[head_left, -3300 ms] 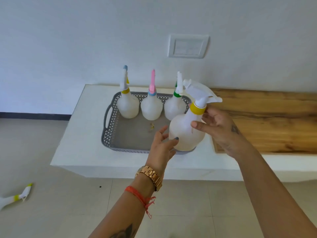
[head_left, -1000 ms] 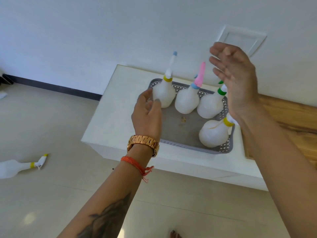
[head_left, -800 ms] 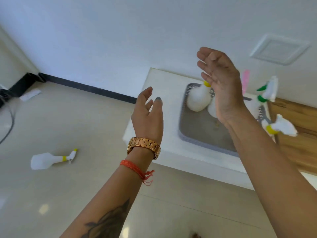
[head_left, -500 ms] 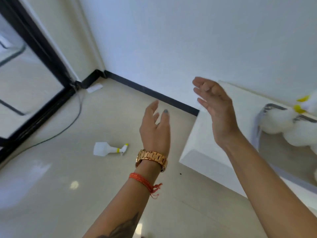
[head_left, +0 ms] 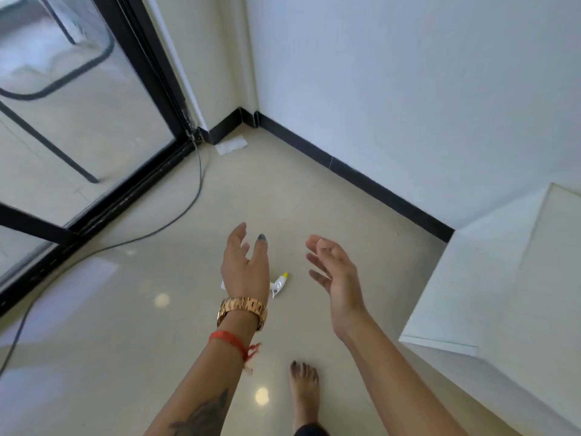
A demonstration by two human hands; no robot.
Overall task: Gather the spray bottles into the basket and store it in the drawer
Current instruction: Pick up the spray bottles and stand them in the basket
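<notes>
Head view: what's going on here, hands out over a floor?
A person stands barefoot on a glossy beige tiled floor, both hands empty. The left hand and right hand reach forward with fingers relaxed, above a white plastic spray bottle with a yellow collar lying on its side on the floor, mostly hidden behind the left hand. Neither hand touches it. A corner of the white counter shows at the right; no basket is in view.

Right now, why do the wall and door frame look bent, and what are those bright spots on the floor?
Head view: the wide-angle lens bows the door frame and skirting, straight lines curving toward the edges; the glossy floor mirrors round light spots, glare rather than marks; the bottle is mostly hidden behind the left hand; the right hand looks slightly soft.
</notes>
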